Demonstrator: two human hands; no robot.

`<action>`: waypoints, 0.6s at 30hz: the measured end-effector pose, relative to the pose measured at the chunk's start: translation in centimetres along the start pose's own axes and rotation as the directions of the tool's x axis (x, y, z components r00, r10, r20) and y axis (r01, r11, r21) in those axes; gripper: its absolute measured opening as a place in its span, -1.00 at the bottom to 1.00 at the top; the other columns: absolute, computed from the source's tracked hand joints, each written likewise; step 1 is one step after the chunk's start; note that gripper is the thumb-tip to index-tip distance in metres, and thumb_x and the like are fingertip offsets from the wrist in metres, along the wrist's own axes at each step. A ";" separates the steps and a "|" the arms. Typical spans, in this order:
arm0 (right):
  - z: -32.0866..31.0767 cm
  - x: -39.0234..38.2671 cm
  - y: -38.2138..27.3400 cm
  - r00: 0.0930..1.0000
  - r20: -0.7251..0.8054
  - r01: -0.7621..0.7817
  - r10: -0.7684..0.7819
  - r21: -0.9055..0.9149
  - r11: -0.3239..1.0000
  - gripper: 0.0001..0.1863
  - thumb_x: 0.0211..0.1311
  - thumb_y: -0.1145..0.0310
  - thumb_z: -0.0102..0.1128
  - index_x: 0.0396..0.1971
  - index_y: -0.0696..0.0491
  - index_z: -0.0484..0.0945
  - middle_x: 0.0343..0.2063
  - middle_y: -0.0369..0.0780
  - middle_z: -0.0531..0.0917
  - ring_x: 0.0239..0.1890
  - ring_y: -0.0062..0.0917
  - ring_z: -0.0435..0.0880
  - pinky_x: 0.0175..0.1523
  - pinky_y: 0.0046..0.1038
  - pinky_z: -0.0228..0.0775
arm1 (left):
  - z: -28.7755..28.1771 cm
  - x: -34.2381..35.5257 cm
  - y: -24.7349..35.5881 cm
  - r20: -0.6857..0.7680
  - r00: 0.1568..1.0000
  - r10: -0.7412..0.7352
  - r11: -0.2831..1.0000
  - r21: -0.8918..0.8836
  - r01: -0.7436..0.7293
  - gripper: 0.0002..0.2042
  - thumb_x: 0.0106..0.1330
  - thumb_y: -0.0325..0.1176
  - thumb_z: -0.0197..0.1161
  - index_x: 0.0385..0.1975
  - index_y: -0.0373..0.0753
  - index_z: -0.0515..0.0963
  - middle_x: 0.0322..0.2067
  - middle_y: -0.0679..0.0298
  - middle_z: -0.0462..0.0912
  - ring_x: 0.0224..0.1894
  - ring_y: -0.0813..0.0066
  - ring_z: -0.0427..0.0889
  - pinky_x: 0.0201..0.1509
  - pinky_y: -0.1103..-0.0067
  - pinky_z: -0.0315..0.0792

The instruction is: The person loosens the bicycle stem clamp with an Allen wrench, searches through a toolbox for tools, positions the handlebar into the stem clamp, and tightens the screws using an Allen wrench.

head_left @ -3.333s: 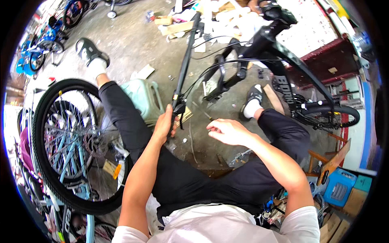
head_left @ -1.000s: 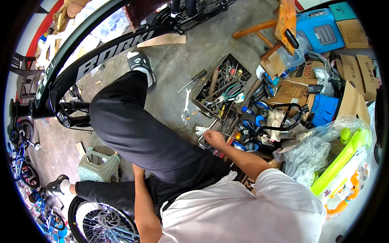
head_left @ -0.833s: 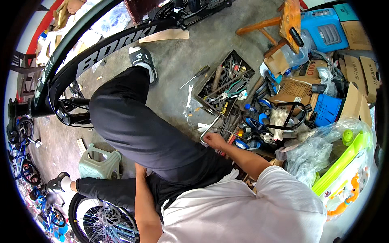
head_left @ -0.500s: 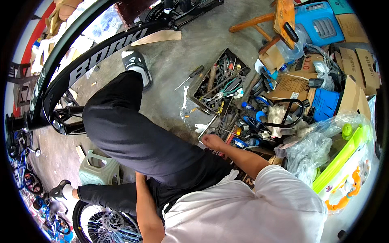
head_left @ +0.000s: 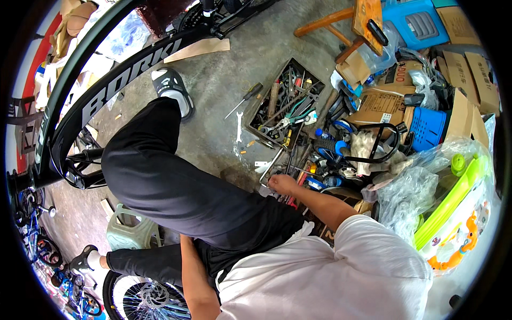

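Observation:
My right hand [head_left: 281, 184] is closed, low over the jumble of tools beside my thigh. Whatever its fingers hold, if anything, is too small or hidden to make out. Right by it lies a long silver bent rod [head_left: 273, 164], its lower end close to my fingertips. My left forearm [head_left: 194, 274] runs down behind my black-trousered leg, which hides the left hand. Up from the right hand, an open-topped toolbox [head_left: 255, 127] holds pliers and several other hand tools. A wrench [head_left: 239, 128] and a screwdriver [head_left: 244, 100] lie on the concrete floor to its left.
A black bicycle frame [head_left: 128, 80] crosses the upper left. A pale green plastic stool [head_left: 128, 228] and a spoked wheel [head_left: 152, 298] are at lower left. Cardboard boxes [head_left: 381, 105], a blue basket [head_left: 428, 128] and plastic wrap crowd the right. A wooden stool [head_left: 368, 26] stands at the top.
The whole view has shifted slightly. My right hand stays low by the tools beside the bent rod, still closed, with barely any movement. My left hand stays hidden.

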State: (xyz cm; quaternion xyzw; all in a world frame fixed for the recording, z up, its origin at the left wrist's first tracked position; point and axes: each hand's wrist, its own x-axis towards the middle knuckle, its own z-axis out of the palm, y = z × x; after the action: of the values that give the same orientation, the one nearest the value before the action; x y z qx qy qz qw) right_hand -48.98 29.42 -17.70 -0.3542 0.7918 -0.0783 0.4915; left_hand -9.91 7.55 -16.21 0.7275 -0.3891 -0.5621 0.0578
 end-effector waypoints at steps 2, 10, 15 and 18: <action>0.0 0.0 0.3 1.000 -0.001 -0.018 0.018 -0.006 1.000 -0.65 0.23 0.06 0.05 -0.28 0.02 0.64 -0.31 -0.04 0.72 -0.17 -0.03 0.69 -0.07 -0.05 0.53 | -0.2 0.0 0.1 0.000 1.000 -0.003 1.000 0.007 0.003 -0.59 0.43 -0.30 0.16 0.18 -0.42 0.49 0.10 0.02 0.61 0.08 0.31 0.59 0.21 0.44 0.43; 0.2 -0.3 -0.1 0.995 0.093 -0.046 0.046 -0.003 0.999 -0.66 0.28 0.05 0.11 -0.21 0.01 0.64 -0.26 -0.10 0.74 -0.12 -0.13 0.71 -0.03 -0.17 0.54 | -0.7 -0.3 0.6 -0.003 1.000 -0.004 0.999 0.035 0.005 -0.60 0.45 -0.29 0.14 0.18 -0.42 0.49 0.10 0.03 0.61 0.07 0.32 0.59 0.21 0.44 0.43; 0.1 -0.2 -0.8 1.000 0.027 0.000 0.000 0.023 1.000 -0.74 0.18 0.14 0.08 -0.37 -0.02 0.64 -0.35 -0.08 0.71 -0.21 -0.06 0.69 -0.10 -0.07 0.51 | -0.6 -0.5 0.8 -0.005 1.000 -0.006 0.999 0.042 0.006 -0.60 0.47 -0.28 0.12 0.18 -0.41 0.49 0.10 0.03 0.62 0.07 0.32 0.59 0.21 0.44 0.44; -2.3 0.3 -2.8 0.997 0.022 0.071 -0.070 -0.040 0.997 -0.75 0.24 0.13 0.10 -0.28 -0.05 0.64 -0.32 -0.10 0.72 -0.20 -0.11 0.70 -0.11 -0.11 0.54 | -1.0 -0.7 0.9 -0.013 1.000 -0.005 0.999 0.039 0.006 -0.61 0.48 -0.28 0.11 0.17 -0.41 0.49 0.10 0.04 0.62 0.07 0.32 0.59 0.21 0.44 0.44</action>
State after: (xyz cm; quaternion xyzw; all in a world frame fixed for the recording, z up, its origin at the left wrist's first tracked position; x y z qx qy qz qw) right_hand -49.67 26.68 -15.41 -0.3927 0.7752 -0.0757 0.4890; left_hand -9.58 7.01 -14.88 0.7331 -0.3976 -0.5500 0.0444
